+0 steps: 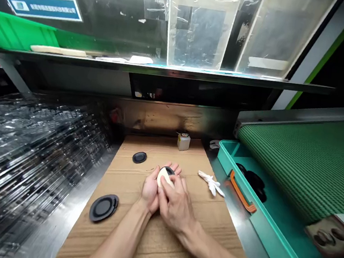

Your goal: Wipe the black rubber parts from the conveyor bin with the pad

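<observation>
My left hand [150, 190] lies palm up over the cardboard, cradling a small black round part [169, 170]. My right hand [178, 204] presses a cream-coloured pad [163, 176] against that part with thumb and fingers. The pad and my fingers hide most of the black part. Left of my hands, two more black round parts rest on the cardboard: a smaller disc [139, 157] farther away and a larger one with a tab [103, 207] nearer me.
Cardboard [155, 254] covers the bench. A small square bottle [183, 141] and white gloves [211, 183] sit on it. At right, a turquoise bin [274, 244] holds black parts beside a green conveyor belt [307, 159]. Clear plastic trays [22, 160] fill the left; a shelf [173, 72] crosses ahead.
</observation>
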The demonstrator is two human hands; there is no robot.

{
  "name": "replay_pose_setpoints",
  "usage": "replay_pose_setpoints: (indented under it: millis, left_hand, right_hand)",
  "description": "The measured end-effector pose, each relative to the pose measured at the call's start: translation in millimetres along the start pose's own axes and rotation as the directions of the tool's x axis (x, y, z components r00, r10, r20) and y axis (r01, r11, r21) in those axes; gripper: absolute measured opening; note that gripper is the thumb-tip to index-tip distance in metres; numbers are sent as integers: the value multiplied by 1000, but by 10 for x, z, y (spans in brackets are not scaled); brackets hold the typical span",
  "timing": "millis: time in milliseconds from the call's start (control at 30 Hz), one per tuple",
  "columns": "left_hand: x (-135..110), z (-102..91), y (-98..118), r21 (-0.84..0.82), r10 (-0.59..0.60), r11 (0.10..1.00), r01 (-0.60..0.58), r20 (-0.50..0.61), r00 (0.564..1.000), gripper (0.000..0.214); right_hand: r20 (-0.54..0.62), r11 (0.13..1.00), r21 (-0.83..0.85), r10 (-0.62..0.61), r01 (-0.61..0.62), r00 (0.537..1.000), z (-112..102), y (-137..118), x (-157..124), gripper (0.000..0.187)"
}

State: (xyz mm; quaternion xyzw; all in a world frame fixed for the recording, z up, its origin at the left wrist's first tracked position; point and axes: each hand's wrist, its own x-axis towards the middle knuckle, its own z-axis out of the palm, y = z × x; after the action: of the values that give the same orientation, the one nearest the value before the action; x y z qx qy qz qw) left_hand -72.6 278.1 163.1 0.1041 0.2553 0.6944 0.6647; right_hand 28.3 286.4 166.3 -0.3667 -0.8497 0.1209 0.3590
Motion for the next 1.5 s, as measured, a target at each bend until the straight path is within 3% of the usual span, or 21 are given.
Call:
replay_pose_setpoints:
  millis: [100, 233, 333, 467, 567, 733, 900, 967, 1100, 1233, 1300, 1400, 1500]
  left_hand:
    - [19, 3, -10, -9, 3, 1000, -3, 28, 1000, 39]
    - [19, -8, 4, -5, 1, 1000, -1, 15, 1000, 39]
    - [11, -22, 14, 20, 38, 999, -38, 1, 999, 37]
    - [-2, -18, -4, 43, 83, 996, -84, 14, 996, 35]
    - [-10, 4, -15, 49, 96, 994, -98, 49, 994, 37]
    - [1, 1, 53, 49, 74, 996, -76, 42, 996, 38]
    - [55, -63, 146, -28, 94, 995, -93, 17, 995, 34]
    - [75, -88, 177, -79, 120, 990, -121, -14, 993, 33]
    - [94, -116, 209, -135, 156, 978, -162, -54, 986, 35]
    - [99, -110, 194, -127, 163, 977, -170, -64, 985, 35]
    - [104, -100, 180, -113, 167, 978, -173, -65, 984, 36]
    - [106, -72, 153, -92, 169, 981, -173, -55, 984, 36]
    - [86, -29, 106, -57, 156, 986, -158, -38, 987, 35]
  right_hand:
    - [-25, 994, -62, 89, -91, 996, -31, 10, -6, 35]
    - [19, 997, -71, -2, 3, 1000, -36, -14, -21, 36]
    - [-4, 993, -87, 82, -82, 997, -19, -36, -31, 34]
    - [12, 998, -64, 17, -17, 1000, -11, -53, -42, 38]
    - [-22, 993, -73, 88, -90, 996, -22, -56, -52, 36]
    - [22, 996, -70, -55, 57, 998, -31, 75, -47, 39]
    - [-53, 982, -136, 125, -131, 991, -127, 421, 64, 44]
    - [18, 973, -171, 162, -157, 987, -179, 473, 71, 49]
    - [230, 956, -233, 234, -180, 945, -274, 455, 48, 33]
    - [220, 978, 18, 198, -207, 955, -307, 433, 47, 51]
    - [202, 954, 192, 190, -229, 961, -298, 412, 54, 50]
    - [232, 853, 450, 176, -266, 957, -284, 365, 76, 35]
    - [335, 696, 616, 193, -370, 922, -278, 327, 102, 33]
